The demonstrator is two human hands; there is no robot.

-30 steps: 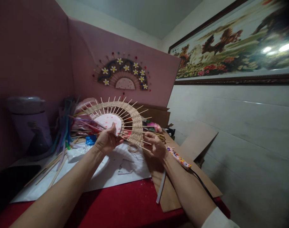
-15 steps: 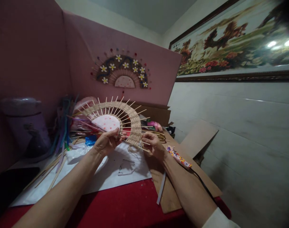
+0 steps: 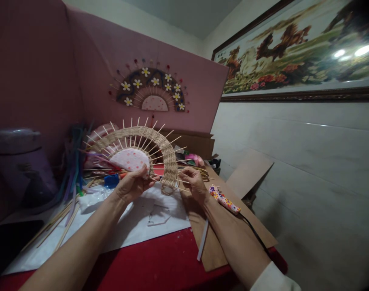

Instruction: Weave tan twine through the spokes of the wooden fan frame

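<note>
A half-round woven fan point(image 3: 170, 159) is held up above the table, with thin pale sticks radiating through its twine band. Its inner half-disc point(image 3: 130, 158) is pinkish white with red spots. My left hand point(image 3: 135, 182) grips that half-disc at its lower right corner, thumb on the front face. At the fan's right end, my right hand point(image 3: 193, 181) pinches one of the stick ends between thumb and fingers. Loose twine point(image 3: 167, 189) hangs in a loop below the band's lower end, between both hands.
A flower-patterned glue gun point(image 3: 224, 199) with a black cord lies on a brown board point(image 3: 213, 252) at right. White paper point(image 3: 126, 234) covers part of the red cloth point(image 3: 148, 264). A finished fan point(image 3: 155, 83) with daisies hangs on the pink panel. Sticks point(image 3: 67, 228) lie left.
The whole view has shifted slightly, so most things sit a little further left. The fan is tilted a bit more toward me; both hands keep their grip.
</note>
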